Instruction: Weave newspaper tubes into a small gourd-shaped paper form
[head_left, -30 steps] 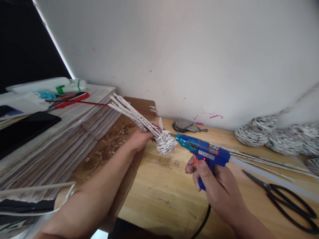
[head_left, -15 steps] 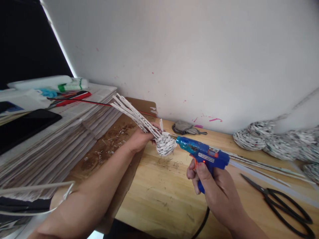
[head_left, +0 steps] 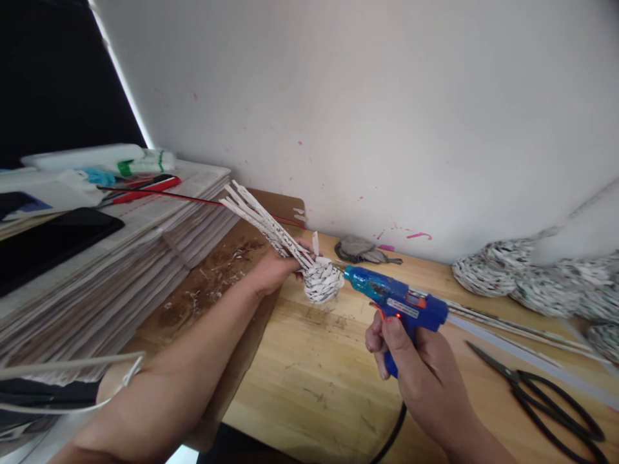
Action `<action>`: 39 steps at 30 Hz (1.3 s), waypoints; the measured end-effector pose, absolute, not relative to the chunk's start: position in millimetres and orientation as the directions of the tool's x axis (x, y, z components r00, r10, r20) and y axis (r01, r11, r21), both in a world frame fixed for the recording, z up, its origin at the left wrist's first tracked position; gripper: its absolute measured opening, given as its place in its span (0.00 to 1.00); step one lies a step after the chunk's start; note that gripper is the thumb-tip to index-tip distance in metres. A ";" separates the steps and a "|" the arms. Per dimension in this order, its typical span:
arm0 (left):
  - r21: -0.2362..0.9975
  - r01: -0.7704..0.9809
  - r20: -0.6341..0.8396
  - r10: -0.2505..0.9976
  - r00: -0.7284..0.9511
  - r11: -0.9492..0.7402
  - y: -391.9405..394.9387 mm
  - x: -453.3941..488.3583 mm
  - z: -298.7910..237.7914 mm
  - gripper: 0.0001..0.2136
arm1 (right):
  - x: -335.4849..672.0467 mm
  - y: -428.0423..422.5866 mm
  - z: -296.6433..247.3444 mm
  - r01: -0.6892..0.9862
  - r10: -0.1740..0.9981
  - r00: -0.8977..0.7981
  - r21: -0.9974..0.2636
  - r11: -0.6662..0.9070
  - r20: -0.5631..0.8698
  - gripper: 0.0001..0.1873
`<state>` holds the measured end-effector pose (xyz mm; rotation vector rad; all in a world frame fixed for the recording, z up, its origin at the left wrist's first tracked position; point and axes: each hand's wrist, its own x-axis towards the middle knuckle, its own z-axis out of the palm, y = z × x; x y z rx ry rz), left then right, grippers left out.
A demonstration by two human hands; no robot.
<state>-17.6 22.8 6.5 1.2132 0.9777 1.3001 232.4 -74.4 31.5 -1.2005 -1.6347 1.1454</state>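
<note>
A small woven piece (head_left: 323, 282) made of printed paper strips, rounded at its lower end, is held above the wooden table by my left hand (head_left: 283, 267). Several long paper strips (head_left: 264, 222) stick out of it toward the upper left, and a short end stands up beside my fingers. My fingers close round the piece, partly hidden behind the strips. In my right hand (head_left: 418, 367) is a blue glue gun (head_left: 396, 293) with a small red light lit. Its nozzle points left and is at the woven piece's right side; whether it touches, I cannot tell.
Black scissors (head_left: 536, 393) lie at the right, near long paper rods (head_left: 522, 325). Woven paper pieces (head_left: 493, 267) sit against the wall. A grey cloth-like item (head_left: 365, 249) lies at the back. Stacked newspapers (head_left: 159, 258) with a phone (head_left: 62, 232) rise at the left.
Both hands, the woven piece and the glue gun hold nearly the same positions. The view has shifted slightly, and the gun sits a touch further right in it.
</note>
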 end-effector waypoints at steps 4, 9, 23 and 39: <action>0.982 -0.158 0.114 0.990 0.077 -0.100 22.7 -17.0 8.3 0.16 | 232.2 -75.1 31.8 0.257 0.968 -0.234 -0.954 0.152 0.091 0.23; 0.985 -0.143 0.113 0.990 0.079 -0.101 22.7 -17.0 7.9 0.16 | 231.1 -75.6 35.7 0.290 0.974 -0.215 -0.948 0.129 0.067 0.26; 0.981 -0.169 0.107 0.992 0.073 -0.093 22.6 -17.5 7.5 0.14 | 230.4 -77.3 40.4 0.323 0.979 -0.200 -0.940 0.110 0.046 0.27; 0.975 -0.201 0.116 0.990 0.083 -0.098 23.3 -18.4 5.3 0.13 | 233.0 -75.4 35.6 0.331 0.959 -0.269 -0.926 0.181 0.091 0.25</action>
